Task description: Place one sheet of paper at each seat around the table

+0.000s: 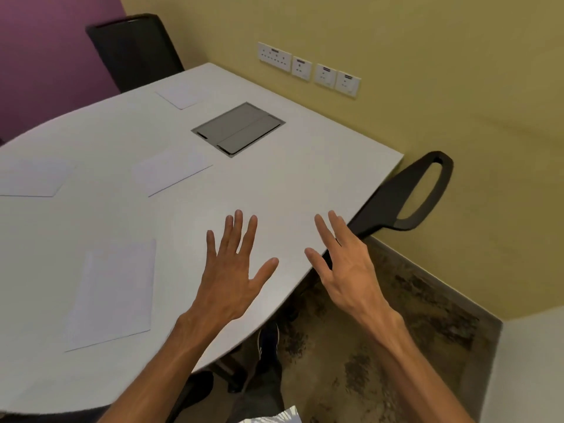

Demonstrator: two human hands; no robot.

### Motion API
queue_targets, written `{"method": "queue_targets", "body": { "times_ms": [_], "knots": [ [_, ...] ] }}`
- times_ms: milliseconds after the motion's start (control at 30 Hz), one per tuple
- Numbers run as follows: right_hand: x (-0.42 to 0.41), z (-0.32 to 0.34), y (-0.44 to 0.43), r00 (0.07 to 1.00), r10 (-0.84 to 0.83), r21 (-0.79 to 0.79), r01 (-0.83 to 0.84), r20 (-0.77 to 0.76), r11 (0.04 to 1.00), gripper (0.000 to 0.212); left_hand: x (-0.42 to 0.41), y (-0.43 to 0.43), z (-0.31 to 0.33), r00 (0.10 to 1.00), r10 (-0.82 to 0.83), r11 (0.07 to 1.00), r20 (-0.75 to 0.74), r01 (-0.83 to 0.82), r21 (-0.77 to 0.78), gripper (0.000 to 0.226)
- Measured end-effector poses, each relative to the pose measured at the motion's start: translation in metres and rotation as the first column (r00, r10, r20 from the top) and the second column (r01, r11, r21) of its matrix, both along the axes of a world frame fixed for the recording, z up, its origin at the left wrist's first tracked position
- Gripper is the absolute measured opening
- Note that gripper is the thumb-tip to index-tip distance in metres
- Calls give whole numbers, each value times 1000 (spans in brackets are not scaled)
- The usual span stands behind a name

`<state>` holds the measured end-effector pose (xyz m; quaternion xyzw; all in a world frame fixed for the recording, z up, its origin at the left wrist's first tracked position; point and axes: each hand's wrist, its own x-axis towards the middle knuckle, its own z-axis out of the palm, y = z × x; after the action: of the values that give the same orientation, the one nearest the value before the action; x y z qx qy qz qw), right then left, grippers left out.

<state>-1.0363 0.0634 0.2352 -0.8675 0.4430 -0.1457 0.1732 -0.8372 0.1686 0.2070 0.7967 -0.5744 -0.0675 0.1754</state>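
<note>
Head view: left hand (233, 270) and right hand (341, 264) spread empty over the table's (290, 178) right edge; four sheets (113, 291) lie flat.

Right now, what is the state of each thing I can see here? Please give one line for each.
left hand: open, fingers spread, holding nothing
right hand: open, holding nothing, over the table edge
near sheet: flat on the table
middle sheet: flat
left sheet: flat, partly out of frame
far sheet: flat, before the far chair
cable hatch: closed
right chair: tucked against the table edge
</note>
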Motion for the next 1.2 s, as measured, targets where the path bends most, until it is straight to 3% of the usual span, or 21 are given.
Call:
{"method": "queue_targets", "body": {
  "times_ms": [367, 633, 700, 833, 1033, 1200],
  "knots": [
    [198, -45, -178, 968, 248, 67, -245, -47, 967, 63, 159, -121, -52, 962, 257, 966, -96, -252, 63, 94],
    [344, -114, -271, 935, 349, 123, -340, -60, 932, 58, 284, -185, -118, 856, 451, 892, -253, -425, 151, 93],
    [374, -137, -289, 925, 374, 149, -361, -72, 921, 60, 310, -197, -132, 774, 514, 857, -370, -479, 188, 90],
    [432, -181, -320, 911, 409, 262, -380, -61, 887, 55, 363, -216, -162, 481, 644, 722, -595, -640, 263, 84],
    [514, -235, -358, 912, 408, 350, -366, -50, 862, 54, 428, -225, -200, 175, 723, 486, -668, -816, 312, 79],
    [566, -267, -378, 943, 330, 395, -290, -38, 872, 58, 476, -225, -226, -10, 754, 288, -657, -894, 344, 70]
  ]
}}
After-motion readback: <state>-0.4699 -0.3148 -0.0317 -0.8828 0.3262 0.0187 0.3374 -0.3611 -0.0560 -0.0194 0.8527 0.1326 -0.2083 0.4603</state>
